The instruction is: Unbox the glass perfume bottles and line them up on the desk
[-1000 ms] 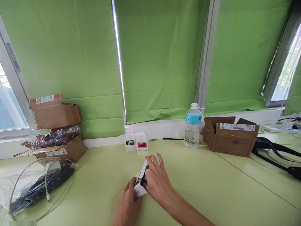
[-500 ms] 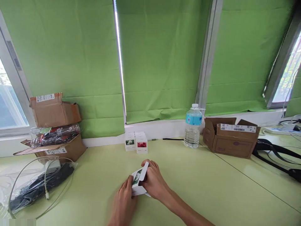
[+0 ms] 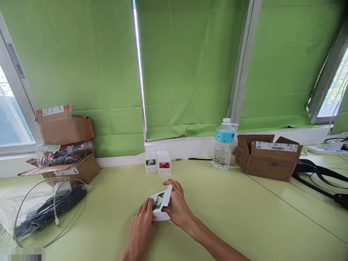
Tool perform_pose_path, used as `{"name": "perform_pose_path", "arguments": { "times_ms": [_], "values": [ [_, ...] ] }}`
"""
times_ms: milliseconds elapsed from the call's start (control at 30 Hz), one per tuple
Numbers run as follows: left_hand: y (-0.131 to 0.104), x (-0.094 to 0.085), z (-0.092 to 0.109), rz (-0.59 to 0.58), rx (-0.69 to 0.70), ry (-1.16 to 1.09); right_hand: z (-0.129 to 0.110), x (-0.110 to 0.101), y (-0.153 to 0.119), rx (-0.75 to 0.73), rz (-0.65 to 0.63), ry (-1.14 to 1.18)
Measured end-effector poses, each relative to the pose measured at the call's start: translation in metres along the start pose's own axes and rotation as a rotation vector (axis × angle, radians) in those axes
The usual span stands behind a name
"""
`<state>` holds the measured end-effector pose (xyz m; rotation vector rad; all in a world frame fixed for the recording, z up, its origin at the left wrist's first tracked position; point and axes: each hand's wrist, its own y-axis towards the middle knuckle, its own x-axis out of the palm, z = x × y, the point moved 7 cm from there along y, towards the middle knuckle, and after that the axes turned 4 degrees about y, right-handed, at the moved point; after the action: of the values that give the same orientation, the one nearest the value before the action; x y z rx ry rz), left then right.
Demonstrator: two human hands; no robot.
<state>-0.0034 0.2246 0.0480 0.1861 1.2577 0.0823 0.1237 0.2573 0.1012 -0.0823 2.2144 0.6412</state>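
Note:
A small white cardboard box (image 3: 160,216) with a picture of a white flower and green leaves lies low over the table between my hands. My left hand (image 3: 143,223) is closed on its left end, fingers on top. At the right end a flap stands raised, and my right hand (image 3: 178,206) is there with some fingers at or inside the opening; the fingertips are partly hidden behind the flap. Beyond my hands, small white boxes stand in two rows, the front ones being a white-flower box (image 3: 150,165) and a red-flower box (image 3: 164,168).
A water bottle (image 3: 223,145) and an open brown carton (image 3: 268,161) stand at the back right, black straps (image 3: 315,174) beside them. Stacked cartons (image 3: 65,130) are at the left, with a bagged black item (image 3: 51,208) and a white cable (image 3: 56,215) in front.
The box in my hands has turned slightly, showing more of its flower picture. My right hand's fingers have spread a little upward at the raised flap. The camera view has shifted slightly.

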Motion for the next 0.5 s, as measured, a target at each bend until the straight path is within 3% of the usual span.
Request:
{"name": "perform_pose_path", "arguments": {
  "times_ms": [500],
  "values": [
    [0.007, -0.015, -0.016, 0.101, -0.004, 0.081, -0.009, -0.041, 0.015, -0.045, -0.044, 0.05]
  ]
}}
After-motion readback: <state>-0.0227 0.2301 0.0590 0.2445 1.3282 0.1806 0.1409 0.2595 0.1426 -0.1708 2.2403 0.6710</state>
